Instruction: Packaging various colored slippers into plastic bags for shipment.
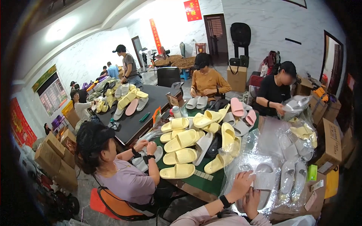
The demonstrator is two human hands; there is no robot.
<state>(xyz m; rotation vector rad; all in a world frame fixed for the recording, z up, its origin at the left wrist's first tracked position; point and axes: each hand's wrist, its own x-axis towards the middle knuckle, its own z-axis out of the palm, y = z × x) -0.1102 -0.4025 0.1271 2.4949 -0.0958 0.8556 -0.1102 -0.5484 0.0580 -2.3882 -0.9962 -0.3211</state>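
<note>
At the near right of the table, a pair of grey slippers point(264, 181) lies in a clear plastic bag point(276, 188). My left hand point(242, 184), with a black band on its wrist, has its fingers curled onto the bag beside the left slipper. Closer to me, my right hand point(251, 203) presses its fingers together on the bag at the slippers' heel end. What lies under my fingertips is partly hidden. More bagged pale slippers point(293, 180) rest just to the right.
Yellow slippers point(181, 140) pile up on the green mat point(205, 188), with grey and pink ones among them. A co-worker in lilac point(124, 180) sits at left; others in orange point(209, 79) and black point(273, 90) sit across. A cardboard box point(330, 145) and green packet point(312, 172) stand right.
</note>
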